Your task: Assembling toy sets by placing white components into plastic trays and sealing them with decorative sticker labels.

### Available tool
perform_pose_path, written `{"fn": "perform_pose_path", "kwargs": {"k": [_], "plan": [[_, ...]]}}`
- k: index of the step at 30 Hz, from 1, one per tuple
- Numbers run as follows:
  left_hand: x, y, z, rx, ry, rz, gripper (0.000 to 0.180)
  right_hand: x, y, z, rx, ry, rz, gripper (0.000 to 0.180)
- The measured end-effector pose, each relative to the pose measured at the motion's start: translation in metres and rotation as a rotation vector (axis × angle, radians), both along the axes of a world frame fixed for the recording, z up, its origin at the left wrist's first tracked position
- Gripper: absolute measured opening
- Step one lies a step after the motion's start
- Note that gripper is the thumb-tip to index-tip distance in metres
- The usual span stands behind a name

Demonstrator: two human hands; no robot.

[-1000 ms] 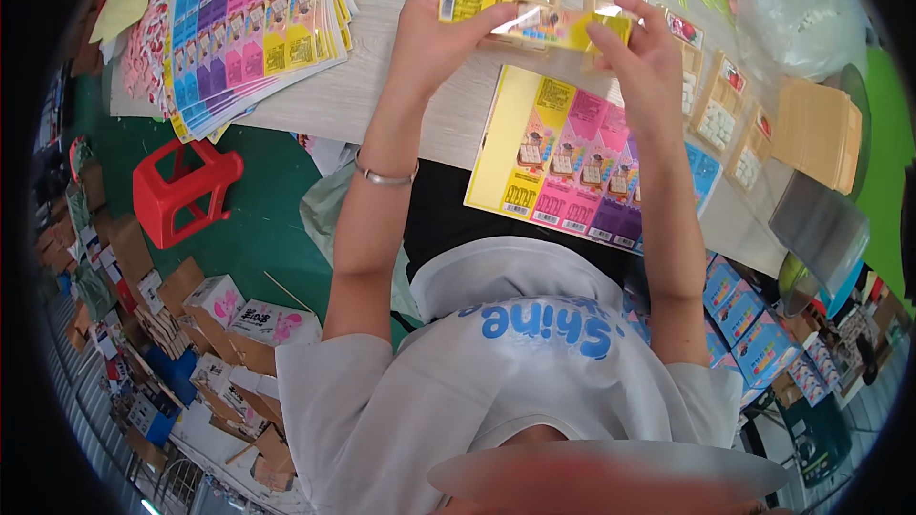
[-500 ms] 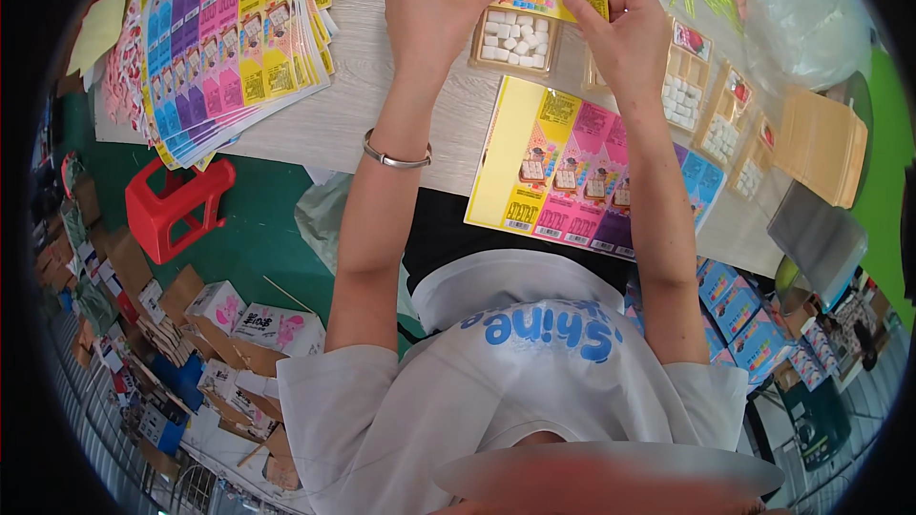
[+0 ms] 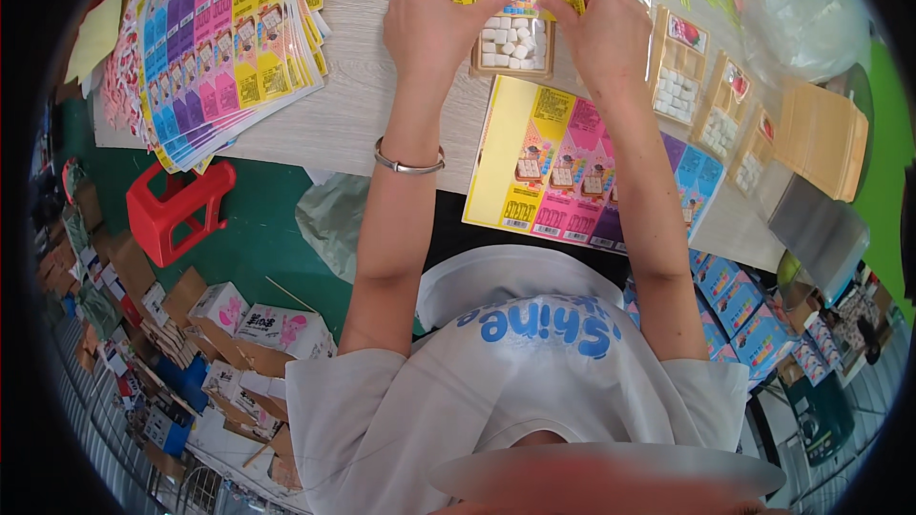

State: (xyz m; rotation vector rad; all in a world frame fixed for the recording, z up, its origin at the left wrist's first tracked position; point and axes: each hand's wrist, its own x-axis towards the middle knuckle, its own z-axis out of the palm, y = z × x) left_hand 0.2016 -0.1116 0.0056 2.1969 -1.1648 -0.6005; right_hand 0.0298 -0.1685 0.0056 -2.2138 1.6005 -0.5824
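Note:
A yellow and pink printed label strip [image 3: 518, 8] spans the middle of a clear-topped tray [image 3: 513, 43]. Small white pieces fill the tray's near part, and a picture of a red fruit shows in its far part. My left hand [image 3: 429, 27] holds the strip's left end, thumb laid on it toward the middle. At the other end, my right hand [image 3: 608, 27] grips the strip with its thumb pressing near the tray's right edge. Both yellow ends stick out past the tray's sides. Some fingertips are hidden behind the strip.
Similar filled trays [image 3: 678, 67] stand to the right, beside stacked tan trays [image 3: 822, 143]. A printed label sheet [image 3: 553, 157] lies nearest me, its left strip bare yellow. More sheets [image 3: 224, 48] are piled at left. A red stool [image 3: 179, 210] stands on the floor.
My right hand has moved left, closer to my left hand. The strip now lies more level over the tray, where before it slanted down to the right.

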Motion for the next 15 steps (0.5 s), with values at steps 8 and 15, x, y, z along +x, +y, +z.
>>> {"fn": "perform_pose_path", "kwargs": {"k": [8,15], "plan": [[-0.014,0.005,-0.016,-0.112,0.144,0.029,0.053,-0.001,-0.001,-0.004,-0.088,0.016,0.036,0.046],[-0.012,0.014,0.018,-0.56,1.012,0.074,0.038,-0.01,0.009,0.035,0.199,-0.665,0.009,0.035]]}}
